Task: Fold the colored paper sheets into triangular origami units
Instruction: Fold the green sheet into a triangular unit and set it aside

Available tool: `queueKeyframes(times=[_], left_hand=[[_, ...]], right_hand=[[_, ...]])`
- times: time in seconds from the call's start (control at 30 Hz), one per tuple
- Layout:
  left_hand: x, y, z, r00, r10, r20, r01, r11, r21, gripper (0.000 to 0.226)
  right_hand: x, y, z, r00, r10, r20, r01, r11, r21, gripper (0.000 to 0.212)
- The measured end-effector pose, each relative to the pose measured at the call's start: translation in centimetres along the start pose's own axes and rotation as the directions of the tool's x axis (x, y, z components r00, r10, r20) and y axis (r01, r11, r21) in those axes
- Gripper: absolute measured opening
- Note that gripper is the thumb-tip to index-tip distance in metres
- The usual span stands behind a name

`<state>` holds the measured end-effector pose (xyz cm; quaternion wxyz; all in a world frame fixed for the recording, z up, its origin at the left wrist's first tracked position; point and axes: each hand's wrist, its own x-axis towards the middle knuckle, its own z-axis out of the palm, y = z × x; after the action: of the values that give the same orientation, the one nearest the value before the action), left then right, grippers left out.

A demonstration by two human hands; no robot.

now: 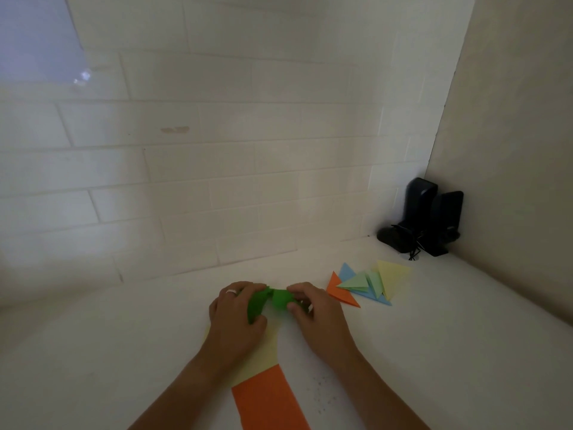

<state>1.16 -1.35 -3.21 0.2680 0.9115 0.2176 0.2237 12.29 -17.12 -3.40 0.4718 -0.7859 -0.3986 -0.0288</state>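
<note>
A dark green paper sheet (276,301) is bent between both hands just above the white table (124,352). My left hand (237,315), with a ring on one finger, grips its left part. My right hand (313,308) pinches its right part. Much of the green sheet is hidden by my fingers. Under my left wrist lies a pale yellow sheet (263,352), and below it an orange sheet (269,401) reaches the bottom edge of the view. To the right sits a pile of folded triangles (369,285) in orange, blue, light green and yellow.
Two dark speakers (431,215) with a tangle of cable stand in the back right corner. A white brick wall (217,150) runs close behind the table, and a beige side wall (511,150) closes off the right.
</note>
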Motion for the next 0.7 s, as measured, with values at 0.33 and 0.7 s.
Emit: queueKeyframes(times=[0.33,0.7], left_hand=[[-0.4,1.3,-0.8,0.957,0.212,-0.195,-0.256,0.938,-0.235,0.014],[-0.6,2.4,-1.3,0.992,0.087,-0.087,-0.116,0.897,-0.426,0.036]], right_hand=[[-0.5,-1.4,-0.6,0.998,-0.052,0.032,0.041,0.964,0.263,0.023],[-0.3,-1.2,-0.9,0.987,0.01,-0.161,0.047,0.937,0.347,0.019]])
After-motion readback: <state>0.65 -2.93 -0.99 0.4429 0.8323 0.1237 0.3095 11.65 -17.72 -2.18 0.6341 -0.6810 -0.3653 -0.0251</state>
